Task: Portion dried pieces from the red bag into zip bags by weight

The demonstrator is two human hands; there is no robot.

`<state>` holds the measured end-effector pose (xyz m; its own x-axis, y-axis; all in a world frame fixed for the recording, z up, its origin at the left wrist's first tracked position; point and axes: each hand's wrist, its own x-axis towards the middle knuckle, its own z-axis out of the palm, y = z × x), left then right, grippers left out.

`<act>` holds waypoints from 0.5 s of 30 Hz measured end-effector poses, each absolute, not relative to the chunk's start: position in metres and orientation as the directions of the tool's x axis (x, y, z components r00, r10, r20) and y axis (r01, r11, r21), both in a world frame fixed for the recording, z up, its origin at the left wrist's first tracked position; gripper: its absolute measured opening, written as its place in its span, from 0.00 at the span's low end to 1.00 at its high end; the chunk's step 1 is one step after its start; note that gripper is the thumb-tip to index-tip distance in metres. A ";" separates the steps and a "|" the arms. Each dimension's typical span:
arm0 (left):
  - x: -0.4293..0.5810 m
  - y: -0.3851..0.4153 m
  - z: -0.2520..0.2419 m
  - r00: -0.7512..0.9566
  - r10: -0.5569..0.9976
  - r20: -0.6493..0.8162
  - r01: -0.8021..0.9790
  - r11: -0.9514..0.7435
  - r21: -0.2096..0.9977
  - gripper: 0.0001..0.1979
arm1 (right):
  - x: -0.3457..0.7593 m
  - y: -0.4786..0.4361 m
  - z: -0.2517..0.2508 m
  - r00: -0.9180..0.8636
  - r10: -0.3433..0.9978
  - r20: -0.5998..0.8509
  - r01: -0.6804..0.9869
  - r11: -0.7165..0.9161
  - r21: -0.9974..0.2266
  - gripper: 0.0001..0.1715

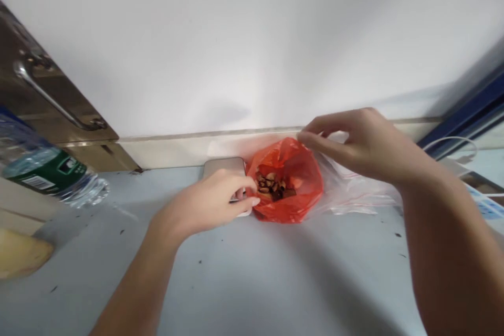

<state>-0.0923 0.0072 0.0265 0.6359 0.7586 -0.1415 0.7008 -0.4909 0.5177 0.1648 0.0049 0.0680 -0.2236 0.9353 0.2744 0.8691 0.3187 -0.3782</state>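
Hands (214,197) (366,142) flank a crinkled, open red bag (309,184) of brown pieces (270,184).

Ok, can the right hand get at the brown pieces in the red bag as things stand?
Probably yes: the red bag gapes open with the brown pieces showing, and the right hand is at its rim. The left hand, at the opposite side, leaves most of the opening free.
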 end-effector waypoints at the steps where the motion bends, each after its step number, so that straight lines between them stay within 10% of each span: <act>1: -0.101 0.008 0.030 0.634 0.742 -0.217 0.722 -0.467 0.511 0.15 | 0.155 0.004 0.070 -0.308 0.925 0.222 0.832 0.375 -0.409 0.21; 15: -0.133 0.020 0.038 0.490 0.778 -0.394 0.848 -0.319 0.424 0.29 | 0.104 0.016 0.029 -0.495 0.848 -0.189 0.812 0.374 -0.449 0.16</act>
